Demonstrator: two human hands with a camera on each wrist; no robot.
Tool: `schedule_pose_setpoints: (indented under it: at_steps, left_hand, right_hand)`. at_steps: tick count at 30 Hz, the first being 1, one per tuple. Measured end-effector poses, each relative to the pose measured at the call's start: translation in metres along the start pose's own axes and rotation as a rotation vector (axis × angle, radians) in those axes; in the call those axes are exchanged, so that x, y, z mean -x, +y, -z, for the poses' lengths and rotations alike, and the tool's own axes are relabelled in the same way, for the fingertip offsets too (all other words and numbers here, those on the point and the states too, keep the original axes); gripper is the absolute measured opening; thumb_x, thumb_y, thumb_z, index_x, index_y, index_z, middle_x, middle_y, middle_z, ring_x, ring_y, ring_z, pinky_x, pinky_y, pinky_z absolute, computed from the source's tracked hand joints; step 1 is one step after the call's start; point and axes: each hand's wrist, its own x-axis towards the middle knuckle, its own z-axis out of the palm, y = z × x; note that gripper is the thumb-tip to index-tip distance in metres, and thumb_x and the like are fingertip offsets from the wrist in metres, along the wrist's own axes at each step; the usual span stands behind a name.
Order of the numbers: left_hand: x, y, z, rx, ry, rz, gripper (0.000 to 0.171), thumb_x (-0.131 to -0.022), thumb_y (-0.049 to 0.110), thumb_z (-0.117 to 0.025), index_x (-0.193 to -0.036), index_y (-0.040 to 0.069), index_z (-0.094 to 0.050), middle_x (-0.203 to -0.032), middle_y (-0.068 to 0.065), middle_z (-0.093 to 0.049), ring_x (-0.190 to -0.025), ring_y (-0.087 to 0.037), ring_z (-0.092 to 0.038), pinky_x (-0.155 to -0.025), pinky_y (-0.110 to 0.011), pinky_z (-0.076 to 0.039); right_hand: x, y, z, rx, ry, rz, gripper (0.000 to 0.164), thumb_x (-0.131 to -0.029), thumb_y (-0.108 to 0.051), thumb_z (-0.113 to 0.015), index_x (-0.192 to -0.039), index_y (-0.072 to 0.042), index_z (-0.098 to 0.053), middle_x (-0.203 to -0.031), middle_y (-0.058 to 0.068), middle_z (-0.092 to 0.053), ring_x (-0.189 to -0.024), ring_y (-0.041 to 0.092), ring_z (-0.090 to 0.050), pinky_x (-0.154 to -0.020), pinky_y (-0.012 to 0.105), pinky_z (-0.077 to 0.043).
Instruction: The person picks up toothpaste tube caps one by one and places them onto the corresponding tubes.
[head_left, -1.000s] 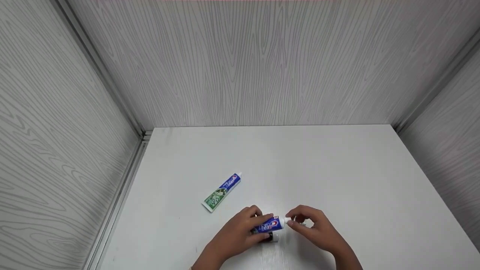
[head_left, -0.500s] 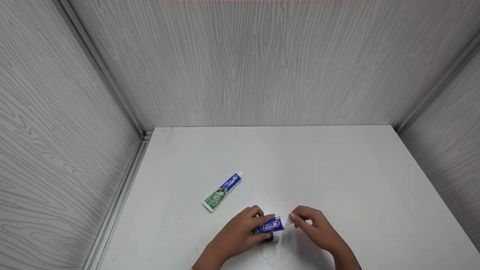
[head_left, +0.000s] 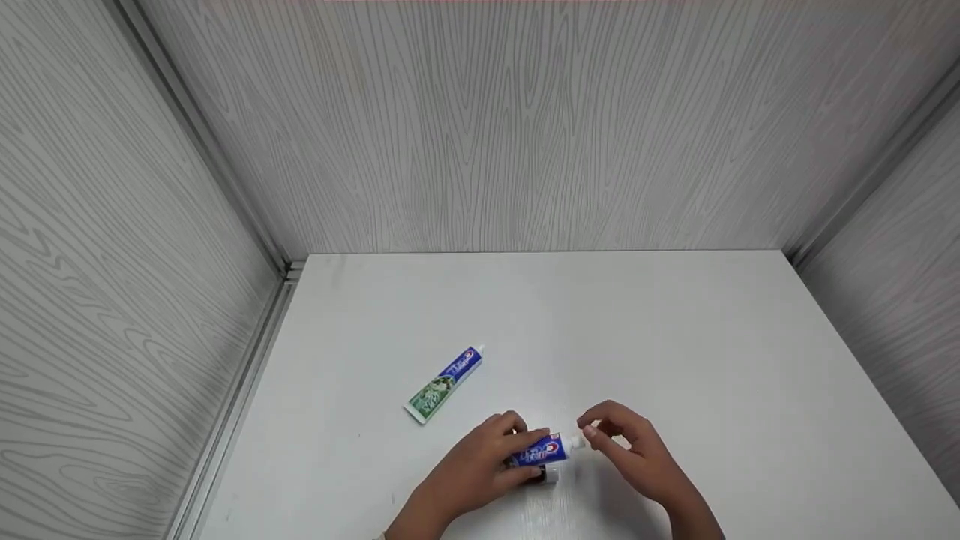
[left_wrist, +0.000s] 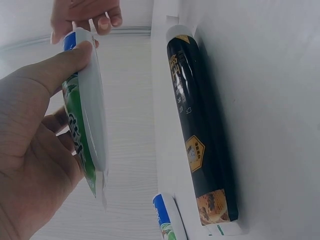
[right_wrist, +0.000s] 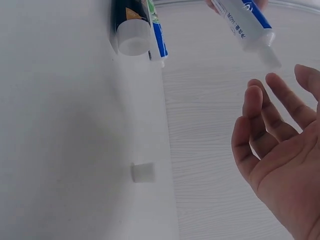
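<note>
My left hand (head_left: pixel 484 461) grips a blue and green toothpaste tube (head_left: pixel 541 450) between thumb and fingers, its white nozzle end (right_wrist: pixel 269 56) toward my right hand (head_left: pixel 634 450). The thumb and fingers of my right hand are spread slightly and hold nothing, their tips just off the nozzle end. Below the gripped tube, on the white table (head_left: pixel 675 330), lies a black tube (left_wrist: pixel 195 120) with a clear whitish cap (right_wrist: pixel 134 37), mostly covered by my left hand in the head view.
A second blue and green toothpaste tube (head_left: pixel 445 384) lies slantwise on the table, left of and beyond my hands. In the right wrist view a small whitish cap-like piece (right_wrist: pixel 144 172) sits on the table. Grey wood-grain panels (head_left: pixel 525 127) stand at the back and sides.
My right thumb and fingers have parted from the tube's tip, which they pinched before, and the fingers have lifted a little. The left hand with the tube has stayed in place.
</note>
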Motion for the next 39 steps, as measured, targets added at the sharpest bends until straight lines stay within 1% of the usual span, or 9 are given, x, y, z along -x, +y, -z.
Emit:
schedule_pose_setpoints:
  at_steps: [4, 7, 12, 14, 17, 20, 25, 32, 39]
  left_hand:
    - [0.0003, -0.0009, -0.0013, 0.011, -0.007, 0.015, 0.050, -0.101, 0.037, -0.074, -0.149, 0.033, -0.063, -0.114, 0.008, -0.059, -0.101, -0.006, -0.052, -0.091, -0.024, -0.051]
    - [0.0005, -0.0017, -0.0020, 0.017, -0.009, 0.020, 0.049, -0.101, 0.038, -0.074, -0.149, 0.034, -0.063, -0.114, 0.008, -0.059, -0.101, -0.006, -0.051, -0.091, -0.024, -0.050]
    - [0.0006, -0.0017, -0.0013, 0.009, -0.002, 0.009, 0.049, -0.101, 0.038, -0.073, -0.149, 0.034, -0.063, -0.115, 0.008, -0.059, -0.101, -0.006, -0.051, -0.091, -0.024, -0.050]
    - [0.0006, -0.0011, -0.0007, 0.007, 0.000, 0.004, 0.049, -0.101, 0.038, -0.074, -0.149, 0.033, -0.063, -0.115, 0.008, -0.059, -0.101, -0.006, -0.051, -0.091, -0.024, -0.050]
    - [0.0008, 0.0001, 0.0003, 0.010, 0.001, -0.001, 0.049, -0.101, 0.036, -0.074, -0.149, 0.031, -0.063, -0.115, 0.007, -0.059, -0.101, -0.006, -0.051, -0.091, -0.024, -0.050]
    - [0.0010, 0.0005, 0.0007, 0.019, -0.001, -0.001, 0.049, -0.101, 0.035, -0.074, -0.149, 0.030, -0.063, -0.114, 0.007, -0.059, -0.102, -0.007, -0.051, -0.092, -0.024, -0.050]
    - [0.0005, -0.0013, -0.0005, 0.034, -0.006, 0.008, 0.049, -0.102, 0.035, -0.074, -0.149, 0.032, -0.063, -0.114, 0.008, -0.058, -0.104, -0.006, -0.050, -0.093, -0.024, -0.050]
    - [0.0013, -0.0027, -0.0016, 0.033, 0.003, -0.009, 0.049, -0.102, 0.038, -0.072, -0.150, 0.031, -0.062, -0.115, 0.007, -0.058, -0.105, -0.007, -0.051, -0.094, -0.024, -0.051]
    - [0.0006, -0.0014, -0.0010, 0.026, -0.004, 0.001, 0.050, -0.102, 0.037, -0.073, -0.150, 0.031, -0.062, -0.115, 0.007, -0.058, -0.105, -0.006, -0.050, -0.094, -0.024, -0.051]
  right_hand:
    - [0.0022, -0.0003, 0.0000, 0.014, 0.004, 0.096, 0.021, -0.100, -0.008, -0.073, -0.114, -0.023, -0.071, -0.111, -0.002, -0.070, -0.083, 0.016, -0.064, -0.079, 0.029, -0.056]
    - [0.0032, 0.0024, 0.0006, 0.023, -0.016, 0.149, 0.027, -0.096, -0.006, -0.077, -0.116, -0.022, -0.071, -0.111, 0.001, -0.070, -0.082, 0.015, -0.063, -0.076, 0.030, -0.056]
    - [0.0037, 0.0054, 0.0016, 0.028, -0.056, 0.170, 0.026, -0.095, -0.007, -0.079, -0.116, -0.021, -0.071, -0.110, 0.000, -0.071, -0.081, 0.013, -0.064, -0.075, 0.037, -0.057]
    - [0.0036, 0.0056, 0.0017, 0.027, -0.064, 0.164, 0.026, -0.095, -0.005, -0.078, -0.115, -0.021, -0.072, -0.109, -0.002, -0.071, -0.082, 0.013, -0.065, -0.075, 0.038, -0.057]
    - [0.0031, 0.0059, 0.0016, 0.020, -0.070, 0.175, 0.025, -0.095, -0.003, -0.077, -0.114, -0.019, -0.072, -0.109, -0.001, -0.071, -0.083, 0.014, -0.064, -0.074, 0.037, -0.056]
    - [0.0029, 0.0051, 0.0012, 0.016, -0.067, 0.166, 0.022, -0.096, -0.006, -0.078, -0.113, -0.019, -0.073, -0.108, -0.001, -0.072, -0.083, 0.014, -0.064, -0.074, 0.036, -0.056]
    - [0.0031, 0.0032, 0.0004, 0.010, -0.062, 0.143, 0.016, -0.098, -0.010, -0.076, -0.112, -0.019, -0.075, -0.105, 0.001, -0.074, -0.084, 0.015, -0.065, -0.076, 0.031, -0.056]
    - [0.0030, 0.0037, 0.0000, 0.031, -0.052, 0.051, 0.012, -0.101, -0.017, -0.074, -0.109, -0.025, -0.076, -0.103, -0.005, -0.076, -0.088, 0.012, -0.068, -0.081, 0.031, -0.057]
    - [0.0026, 0.0049, -0.0013, 0.022, -0.039, 0.026, 0.007, -0.103, -0.019, -0.071, -0.104, -0.022, -0.077, -0.097, -0.004, -0.076, -0.085, 0.013, -0.067, -0.080, 0.029, -0.055]
